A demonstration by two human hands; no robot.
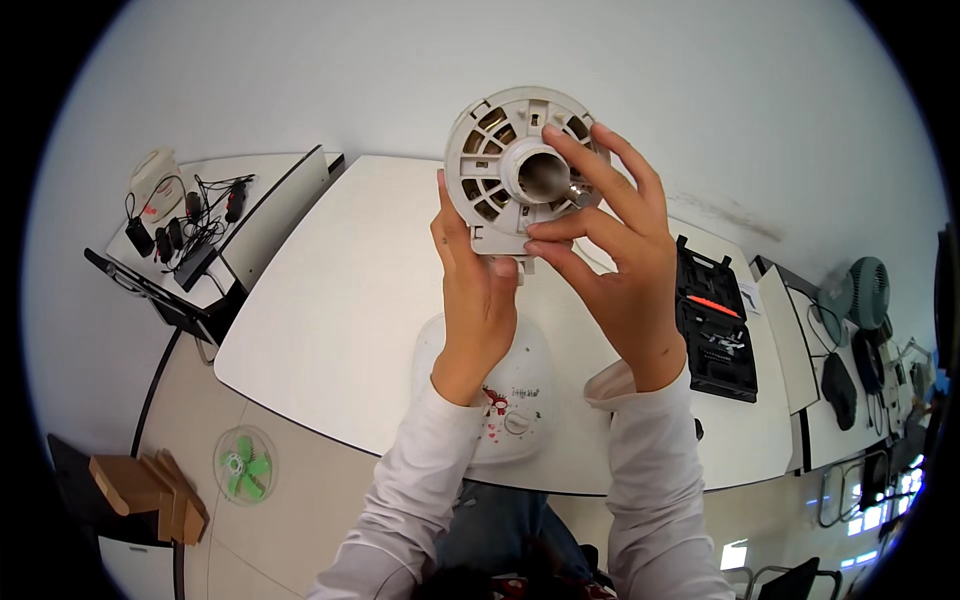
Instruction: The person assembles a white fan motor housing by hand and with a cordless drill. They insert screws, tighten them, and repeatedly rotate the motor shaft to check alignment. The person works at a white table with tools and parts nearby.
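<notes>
Round housing (508,168), between both hands (474,290) (632,265) — tube (541,176) facing camera, axis nearly head-on

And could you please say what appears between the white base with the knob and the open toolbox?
In the head view, white tabletop lies there, partly hidden by the right hand and its white sleeve.

The light is bright, the edges bowed.

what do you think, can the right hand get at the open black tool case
Probably yes: nothing visible blocks the right hand from the black tool case, open on the table to its right, once its fingers leave the pale round housing.
</notes>
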